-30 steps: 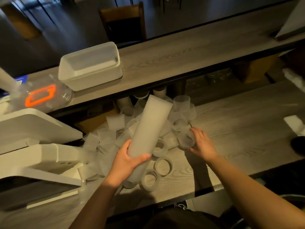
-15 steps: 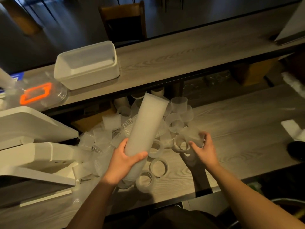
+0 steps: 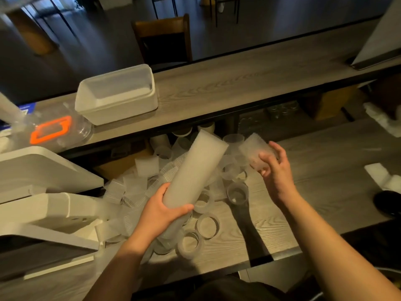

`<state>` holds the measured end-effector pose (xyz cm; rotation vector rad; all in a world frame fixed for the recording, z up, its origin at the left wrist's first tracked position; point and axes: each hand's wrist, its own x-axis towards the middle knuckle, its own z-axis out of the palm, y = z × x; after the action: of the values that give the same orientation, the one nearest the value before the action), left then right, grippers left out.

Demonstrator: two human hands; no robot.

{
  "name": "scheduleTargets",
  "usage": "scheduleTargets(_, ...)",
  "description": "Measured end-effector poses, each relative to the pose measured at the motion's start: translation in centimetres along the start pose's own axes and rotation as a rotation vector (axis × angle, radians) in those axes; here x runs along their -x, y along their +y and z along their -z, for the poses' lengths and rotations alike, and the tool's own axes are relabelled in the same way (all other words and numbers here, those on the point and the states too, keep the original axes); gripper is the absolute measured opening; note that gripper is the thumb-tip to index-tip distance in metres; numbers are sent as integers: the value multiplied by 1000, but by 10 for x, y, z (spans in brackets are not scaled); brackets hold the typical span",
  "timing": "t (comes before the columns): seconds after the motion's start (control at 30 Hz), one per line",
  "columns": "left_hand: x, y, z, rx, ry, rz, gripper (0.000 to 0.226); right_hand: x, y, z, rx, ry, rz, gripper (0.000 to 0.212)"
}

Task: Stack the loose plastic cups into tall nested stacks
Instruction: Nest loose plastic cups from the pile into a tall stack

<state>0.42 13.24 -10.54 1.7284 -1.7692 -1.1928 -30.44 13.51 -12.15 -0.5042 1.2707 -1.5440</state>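
Right hand (image 3: 276, 170) lifted cup (image 3: 258, 152).

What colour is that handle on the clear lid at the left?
Bright orange handle, seen in the head view.

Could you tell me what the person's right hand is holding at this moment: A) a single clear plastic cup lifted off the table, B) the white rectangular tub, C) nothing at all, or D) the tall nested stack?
A: the right hand grips a single clear cup in the air beside the top of the tall nested stack, which the left hand holds.
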Motion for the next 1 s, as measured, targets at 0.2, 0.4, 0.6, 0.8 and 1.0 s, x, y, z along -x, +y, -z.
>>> scheduleTargets(0.2,7,-1,8,-158,-14,-74,81,7,-45,-13,180,-245,103,64)
scheduleTargets(0.4,15,-1,15,-266,-53,-138,86,16,-54,-26,540,-337,144,66)
scheduleTargets(0.6,16,2,19,-258,-64,-136,93,31,-34,-44,531,-368,91,65)
scheduleTargets(0.8,16,2,19,-186,-111,-83,83,33,-17,-47,353,-404,-6,81)
scheduleTargets(1.0,11,7,8,193,-100,75,85,2,26,-20,422,-104,-76,58)
